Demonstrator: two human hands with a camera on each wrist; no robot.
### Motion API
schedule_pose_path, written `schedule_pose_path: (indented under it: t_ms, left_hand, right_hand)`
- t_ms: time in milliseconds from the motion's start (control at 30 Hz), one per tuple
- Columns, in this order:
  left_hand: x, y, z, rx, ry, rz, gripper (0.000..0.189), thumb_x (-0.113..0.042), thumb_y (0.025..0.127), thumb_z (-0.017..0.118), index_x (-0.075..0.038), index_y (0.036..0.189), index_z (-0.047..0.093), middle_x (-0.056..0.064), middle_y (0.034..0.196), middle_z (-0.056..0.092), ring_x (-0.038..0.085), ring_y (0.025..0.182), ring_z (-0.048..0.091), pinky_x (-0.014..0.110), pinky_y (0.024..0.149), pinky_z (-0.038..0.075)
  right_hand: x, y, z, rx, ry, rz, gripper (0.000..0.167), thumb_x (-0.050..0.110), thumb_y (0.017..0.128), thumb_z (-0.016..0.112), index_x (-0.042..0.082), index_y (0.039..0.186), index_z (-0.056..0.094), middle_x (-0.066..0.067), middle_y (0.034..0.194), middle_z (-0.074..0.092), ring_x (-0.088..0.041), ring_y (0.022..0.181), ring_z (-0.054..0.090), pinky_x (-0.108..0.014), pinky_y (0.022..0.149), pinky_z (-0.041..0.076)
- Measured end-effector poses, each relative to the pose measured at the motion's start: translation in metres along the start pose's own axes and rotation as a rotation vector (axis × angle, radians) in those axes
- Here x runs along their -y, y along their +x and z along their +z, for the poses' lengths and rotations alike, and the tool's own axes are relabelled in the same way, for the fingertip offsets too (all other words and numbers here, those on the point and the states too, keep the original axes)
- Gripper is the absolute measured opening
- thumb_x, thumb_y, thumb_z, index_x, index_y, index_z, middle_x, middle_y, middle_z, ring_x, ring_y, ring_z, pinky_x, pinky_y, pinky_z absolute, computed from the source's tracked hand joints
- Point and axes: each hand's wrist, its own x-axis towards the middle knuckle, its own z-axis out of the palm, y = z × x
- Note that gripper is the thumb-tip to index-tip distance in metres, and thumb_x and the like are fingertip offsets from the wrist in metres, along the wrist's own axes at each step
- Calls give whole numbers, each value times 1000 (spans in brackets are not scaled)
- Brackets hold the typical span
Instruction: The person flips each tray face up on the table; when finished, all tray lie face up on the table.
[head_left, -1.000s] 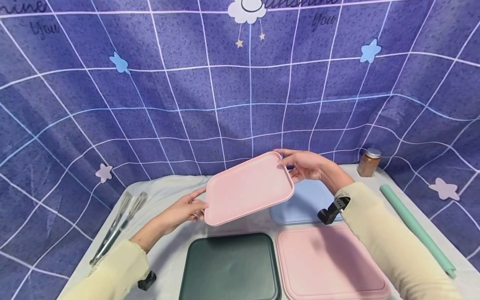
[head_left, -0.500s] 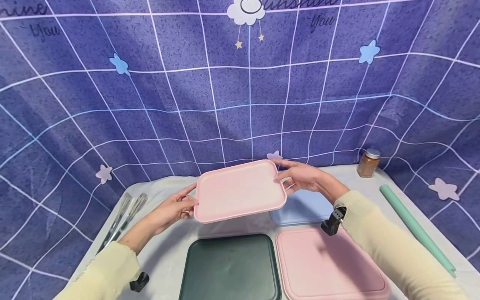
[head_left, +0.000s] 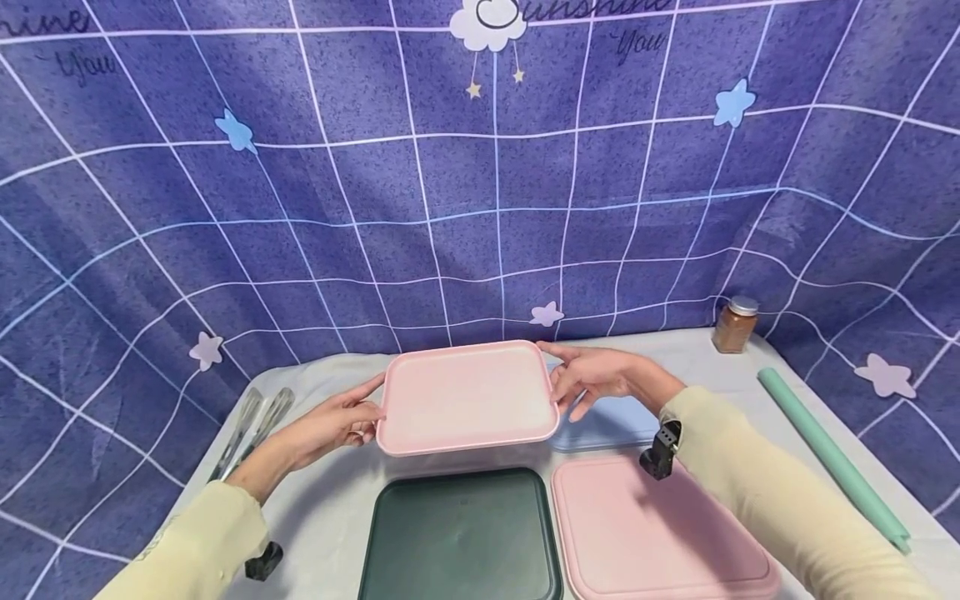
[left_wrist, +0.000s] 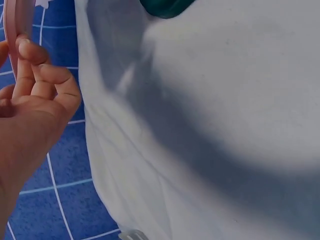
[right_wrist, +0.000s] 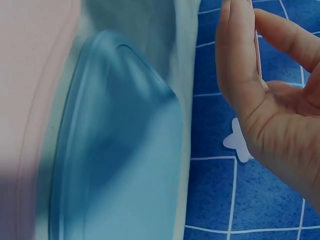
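A shallow pink tray (head_left: 468, 398) with a raised rim is held up over the back of the table, its inside facing me. My left hand (head_left: 330, 425) pinches its left edge, thumb in front; in the left wrist view that hand (left_wrist: 37, 95) has curled fingers at the pink rim (left_wrist: 19, 20). At the right edge my right hand (head_left: 600, 375) holds the tray, one finger stretched along the top corner. The right wrist view has the right hand (right_wrist: 270, 95) with the tray's thin edge between its digits. Below lies a dark green rectangular board (head_left: 461, 533).
A pink rectangular board (head_left: 660, 525) lies right of the green one, with a blue board (head_left: 611, 421) behind it. Metal tongs (head_left: 255, 425) lie at the left, a green roll (head_left: 832, 458) at the right. A lidded jar (head_left: 736, 325) stands back right. A purple curtain (head_left: 480, 183) closes the back.
The pink tray has moved left and down and turned from tilted to nearly level, both hands travelling with it. The right fingers have shifted along its right edge.
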Motion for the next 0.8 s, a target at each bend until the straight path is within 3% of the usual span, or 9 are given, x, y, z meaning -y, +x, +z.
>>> schedule_pose_path:
  t_ms: [167, 300, 500, 800]
  left_hand:
    - [5, -3, -5, 35, 1, -4, 79, -16, 102, 54, -15, 163, 3, -8, 85, 57, 5, 78, 54, 24, 75, 46]
    - [7, -4, -8, 21, 22, 8, 78, -15, 102, 54, -13, 163, 4, -7, 85, 57, 6, 79, 53, 23, 74, 46]
    - [8, 0, -11, -26, 32, 15, 77, -15, 101, 56, -12, 163, 10, -7, 85, 58, 5, 78, 54, 20, 70, 45]
    - [5, -2, -11, -1, 18, -70, 82, -17, 99, 58, -14, 163, 7, -7, 82, 58, 5, 76, 54, 22, 70, 45]
  right_hand:
    - [-5, 6, 5, -44, 4, -18, 96, -2, 87, 63, 25, 162, 10, -7, 93, 66, -19, 77, 70, -39, 66, 61]
    - [-7, 10, 8, -77, 1, -14, 92, -2, 87, 63, 26, 161, 17, -6, 93, 67, -19, 76, 70, -38, 66, 61]
    - [-10, 14, 10, -62, 17, 21, 99, -3, 85, 64, 29, 162, 10, -8, 93, 68, -19, 75, 71, -37, 64, 61]
    - [-16, 23, 14, -17, 22, 120, 110, -5, 83, 64, 25, 162, -6, -11, 102, 65, -18, 69, 70, -34, 63, 61]
